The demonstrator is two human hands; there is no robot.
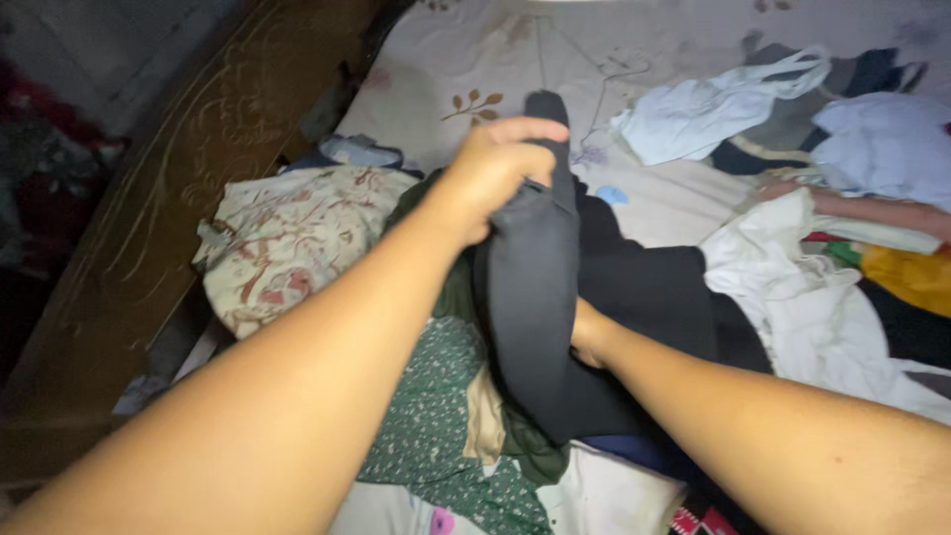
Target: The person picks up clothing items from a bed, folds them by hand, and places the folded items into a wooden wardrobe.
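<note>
Fingers of left hand (495, 168) clamp black garment (530, 297), arm outstretched.

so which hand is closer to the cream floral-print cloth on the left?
Left. The left hand grips the top of the dark garment just right of the cream floral-print cloth. The right hand is mostly hidden under that garment, farther right and lower.

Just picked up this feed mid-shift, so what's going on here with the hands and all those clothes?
A person is handling a dark garment over a bed strewn with clothes. The left hand grips its upper part and holds it up, fingers closed on the cloth. The right hand is tucked in behind the garment's lower part, mostly hidden. A cream patterned cloth lies to the left, a green dotted garment below, and white clothes to the right.
</note>
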